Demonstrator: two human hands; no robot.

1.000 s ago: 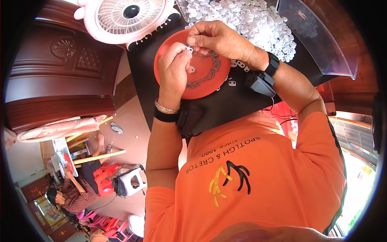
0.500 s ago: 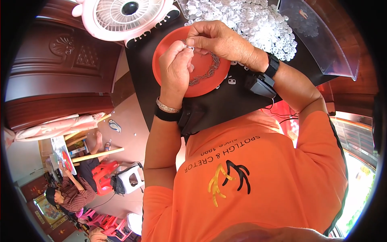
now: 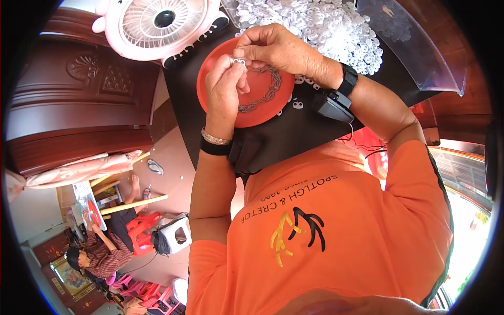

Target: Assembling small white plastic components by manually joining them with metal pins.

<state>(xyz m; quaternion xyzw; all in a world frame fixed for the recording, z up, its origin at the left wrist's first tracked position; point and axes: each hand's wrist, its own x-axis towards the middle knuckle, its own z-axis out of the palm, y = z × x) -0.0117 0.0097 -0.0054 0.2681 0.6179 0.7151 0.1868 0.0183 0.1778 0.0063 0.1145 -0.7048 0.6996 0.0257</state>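
Note:
Between thumb and fingers, my left hand (image 3: 222, 86) pinches a small white plastic piece with two holes (image 3: 239, 61). My right hand (image 3: 278, 50) is closed in a pinch right beside that piece; whatever its fingertips hold is too small to make out. Both hands are over a round orange-red plate (image 3: 262, 116). On the plate, small grey pieces (image 3: 270, 89) lie in a curved band along the inner edge, partly hidden by my hands. Beyond my right hand a large heap of similar white pieces (image 3: 325, 29) covers the back of the black table (image 3: 294, 128).
A pink and white fan (image 3: 164, 21) stands at the far left of the table. A clear plastic panel (image 3: 420, 47) rises at the right. Loose white pieces (image 3: 298, 105) lie beside the plate. At the lower left another person (image 3: 107, 252) sits at a separate table.
The white piece shows more fully above my left fingertips. My right fingertips have shifted slightly up and left with the whole view. The grey band on the plate looks the same.

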